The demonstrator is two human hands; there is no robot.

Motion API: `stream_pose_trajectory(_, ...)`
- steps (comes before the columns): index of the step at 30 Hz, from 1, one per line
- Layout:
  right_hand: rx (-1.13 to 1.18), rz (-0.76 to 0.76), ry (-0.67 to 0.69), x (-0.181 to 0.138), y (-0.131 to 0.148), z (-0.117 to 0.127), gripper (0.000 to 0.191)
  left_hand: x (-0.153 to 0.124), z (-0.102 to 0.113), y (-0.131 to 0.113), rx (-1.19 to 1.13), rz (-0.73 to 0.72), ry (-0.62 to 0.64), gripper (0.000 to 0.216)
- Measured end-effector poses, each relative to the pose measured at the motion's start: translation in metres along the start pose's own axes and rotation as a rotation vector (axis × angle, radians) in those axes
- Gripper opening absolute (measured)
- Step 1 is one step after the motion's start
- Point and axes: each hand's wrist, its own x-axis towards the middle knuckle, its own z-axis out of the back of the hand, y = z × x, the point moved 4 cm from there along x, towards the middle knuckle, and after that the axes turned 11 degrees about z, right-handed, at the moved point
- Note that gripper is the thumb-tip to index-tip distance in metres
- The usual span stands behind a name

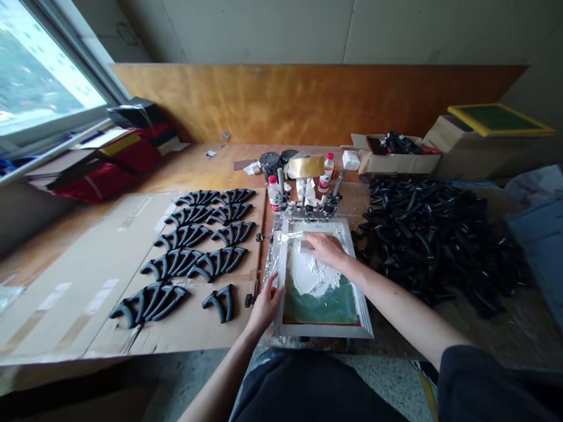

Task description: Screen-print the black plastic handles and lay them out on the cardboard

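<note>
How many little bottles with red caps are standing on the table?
2. One bottle stands just left of the clamp at the far end of the screen frame; the other stands to the right, beside the tape roll. More may be hidden behind the clutter.

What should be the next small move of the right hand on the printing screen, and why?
Probably draw the right hand with its squeegee toward the body across the screen frame. The hand sits at the far end, the white ink lies just in front of it, and the green mesh nearer the body looks bare. The left hand already grips the frame's left edge.
</note>
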Motion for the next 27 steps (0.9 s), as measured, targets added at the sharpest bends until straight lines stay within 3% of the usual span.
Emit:
stream_pose_trajectory(2,0.001,0.060,0.027,-0.015,0.008,-0.009,0.008,0.001,0.001,0.002,0.014,-0.002,-0.006,0.056)
stream_pose_trajectory(5,-0.004,0.269,0.081,-0.048,0.027,-0.016,0.017,0.001,0.002,0.004,-0.004,0.004,-0.021,0.055)
stream_pose_trajectory(8,0.001,0.468,0.124,-0.071,0.040,-0.012,0.018,0.003,0.002,0.006,0.017,0.012,-0.017,0.056)
stream_pose_trajectory(10,0.027,0.506,0.139,-0.073,0.040,-0.008,0.013,0.005,0.001,0.008,0.071,0.035,-0.005,0.056)
stream_pose_trajectory(16,-0.048,0.359,-0.041,-0.068,0.036,-0.018,0.014,0.005,0.000,0.007,0.114,0.068,0.029,0.056)
stream_pose_trajectory(19,-0.031,0.440,-0.033,-0.082,0.045,-0.026,0.015,0.004,0.001,0.007,0.088,0.068,0.042,0.056)
stream_pose_trajectory(22,0.033,0.382,-0.015,-0.071,0.043,-0.017,0.006,0.003,0.002,0.005,0.082,0.061,0.045,0.057)
stream_pose_trajectory(24,0.054,0.278,-0.061,-0.046,0.034,-0.004,0.015,0.000,0.005,-0.001,0.066,0.051,0.059,0.059)
stream_pose_trajectory(27,0.071,0.116,-0.151,-0.007,0.007,0.024,0.044,-0.010,0.015,-0.021,-0.004,0.052,0.097,0.066)
